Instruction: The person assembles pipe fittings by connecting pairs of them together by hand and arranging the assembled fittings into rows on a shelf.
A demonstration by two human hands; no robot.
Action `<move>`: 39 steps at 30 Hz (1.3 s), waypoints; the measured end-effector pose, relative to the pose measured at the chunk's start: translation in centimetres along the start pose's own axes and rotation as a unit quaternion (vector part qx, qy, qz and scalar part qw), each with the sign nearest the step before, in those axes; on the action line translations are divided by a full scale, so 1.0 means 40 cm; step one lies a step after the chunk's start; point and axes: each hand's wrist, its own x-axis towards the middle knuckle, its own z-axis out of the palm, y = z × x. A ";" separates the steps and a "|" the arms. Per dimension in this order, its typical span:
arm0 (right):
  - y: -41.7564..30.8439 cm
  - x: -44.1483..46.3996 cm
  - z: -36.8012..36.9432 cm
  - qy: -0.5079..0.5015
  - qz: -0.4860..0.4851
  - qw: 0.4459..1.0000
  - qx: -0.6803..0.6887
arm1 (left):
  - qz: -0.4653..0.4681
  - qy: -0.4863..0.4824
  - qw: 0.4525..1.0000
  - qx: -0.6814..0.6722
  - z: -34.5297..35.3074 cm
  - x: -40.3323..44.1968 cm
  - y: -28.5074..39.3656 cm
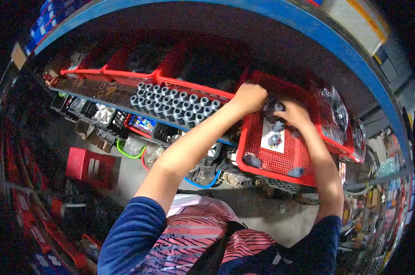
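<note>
A red plastic basket (303, 158) stands in front of me to the right, with several grey pipe fittings in it. One grey fitting (275, 139) lies on a white sheet (265, 133) inside the basket, and another fitting (296, 172) is near its front wall. My right hand (294, 114) is over the basket, thumb and fingers closed on a dark grey pipe fitting (279, 106). At the basket's back left corner is my left hand (252, 97), its fingers curled down; what they hold, if anything, is hidden.
Upright grey pipe fittings (173, 101) stand in rows on the shelf to the left. Red bins (193, 85) line the dark back. Clear plastic bags (333, 112) fill a red basket at right. Below are small baskets and a red box (81, 164). A blue shelf beam (281, 10) arches overhead.
</note>
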 end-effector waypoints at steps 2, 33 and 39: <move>0.001 -0.043 -0.040 0.072 -0.016 0.996 -0.055 | 0.022 0.112 0.993 -0.038 -0.086 -0.080 -0.004; -0.778 -0.435 0.322 0.507 0.145 0.840 0.123 | -0.153 0.228 0.954 -0.120 -0.326 -0.754 -0.801; -0.868 -0.446 0.349 0.428 0.200 0.874 0.112 | -0.094 0.212 0.958 -0.169 -0.261 -0.743 -0.822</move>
